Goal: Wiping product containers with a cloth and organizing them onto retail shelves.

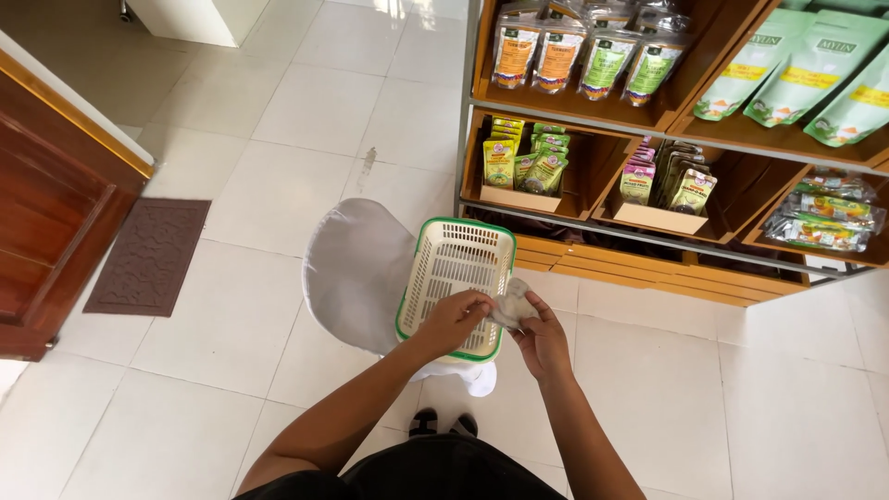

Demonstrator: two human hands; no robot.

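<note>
- Both hands pinched a small grey cloth (512,302): left hand (451,320) at its 9 o'clock, right hand (542,343) at 5 o'clock.
- Cloth hung over the cream basket (454,268) (green-rimmed), on a white chair (356,273).

A small grey cloth (512,303) is sitting bunched up, lying against the near right edge of a cream basket (454,268) with a green rim, which is resting on a white chair (356,273).

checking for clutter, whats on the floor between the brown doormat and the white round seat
Head view: only bare white floor tile between brown doormat and white round seat.
</note>
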